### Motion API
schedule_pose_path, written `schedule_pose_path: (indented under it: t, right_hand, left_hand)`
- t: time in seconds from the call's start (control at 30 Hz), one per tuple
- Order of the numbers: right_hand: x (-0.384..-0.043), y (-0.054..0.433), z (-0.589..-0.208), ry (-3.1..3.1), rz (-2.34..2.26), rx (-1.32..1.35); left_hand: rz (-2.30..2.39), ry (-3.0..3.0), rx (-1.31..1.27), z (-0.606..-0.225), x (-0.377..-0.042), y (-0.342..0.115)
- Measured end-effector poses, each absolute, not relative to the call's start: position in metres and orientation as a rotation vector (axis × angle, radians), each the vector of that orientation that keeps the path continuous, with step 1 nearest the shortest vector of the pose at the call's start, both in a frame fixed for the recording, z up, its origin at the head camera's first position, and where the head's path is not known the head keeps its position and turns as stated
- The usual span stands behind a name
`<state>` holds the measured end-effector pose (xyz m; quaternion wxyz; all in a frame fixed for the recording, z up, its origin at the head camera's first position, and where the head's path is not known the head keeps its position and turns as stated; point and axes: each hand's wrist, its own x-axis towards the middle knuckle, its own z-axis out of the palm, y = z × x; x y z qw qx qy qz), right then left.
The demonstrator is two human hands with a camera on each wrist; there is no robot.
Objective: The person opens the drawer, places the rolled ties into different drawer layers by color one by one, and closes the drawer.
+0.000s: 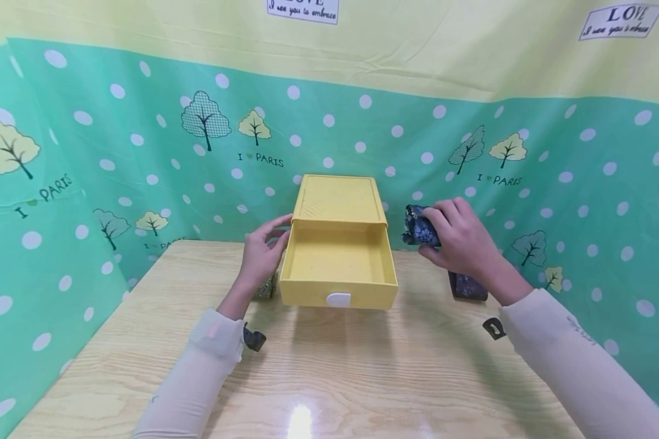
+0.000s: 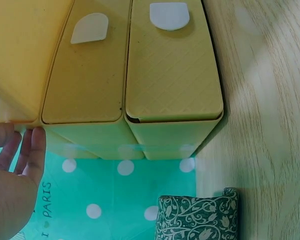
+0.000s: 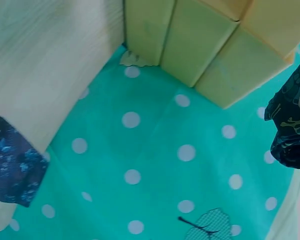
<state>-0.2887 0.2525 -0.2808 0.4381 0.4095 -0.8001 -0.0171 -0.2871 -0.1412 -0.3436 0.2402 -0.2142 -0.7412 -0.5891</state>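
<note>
A yellow drawer unit (image 1: 340, 195) stands at the back of the table, its top drawer (image 1: 337, 294) pulled out with a bare interior. My left hand (image 1: 262, 253) rests its fingers against the unit's left side; in the left wrist view the fingertips (image 2: 36, 137) lie along the frame's edge by that drawer. To the right of the unit, my right hand (image 1: 461, 238) grips a bundled dark blue floral cloth (image 1: 419, 227) in the air. The right wrist view shows only part of this cloth (image 3: 292, 120) at its right edge.
Two lower drawers (image 2: 85, 85) with white handles are shut. A green patterned folded cloth (image 1: 265, 289) lies left of the unit, and another dark blue floral folded cloth (image 1: 468, 288) sits on the table (image 1: 340, 378) below my right hand. A green polka-dot curtain (image 1: 159, 146) hangs behind.
</note>
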Motion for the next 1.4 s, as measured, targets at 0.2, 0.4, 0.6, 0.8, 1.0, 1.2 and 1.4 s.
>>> schedule_pose_path:
  t: [0.2,0.4,0.6,0.8,1.0,1.2,1.4]
  right_hand:
    - [-0.280,0.239,-0.268,-1.908,-0.029,1.056]
    - [-0.272,0.224,-0.260,-1.852,-0.016,1.102]
    - [-0.264,0.207,-0.257,-1.835,-0.013,1.140]
    - [-0.260,0.189,-0.257,-1.812,-0.003,1.169]
    - [-0.261,0.170,-0.258,-1.808,0.013,1.208]
    - [-0.261,0.154,-0.258,-1.881,0.016,1.244]
    - [-0.263,0.141,-0.260,-1.943,0.025,1.304]
  left_hand:
    - [-1.613,-2.025,-0.589,-0.344,-0.289,-0.141]
    - [-1.599,-2.029,-0.576,-0.346,-0.290,-0.141]
    - [-1.586,-2.018,-0.577,-0.347,-0.290,-0.140]
    - [-1.592,-2.005,-0.594,-0.346,-0.289,-0.140]
    - [-1.594,-2.017,-0.582,-0.346,-0.289,-0.140]
    - [-1.612,-2.020,-0.570,-0.346,-0.290,-0.140]
    - [-1.623,-2.021,-0.574,-0.346,-0.290,-0.141]
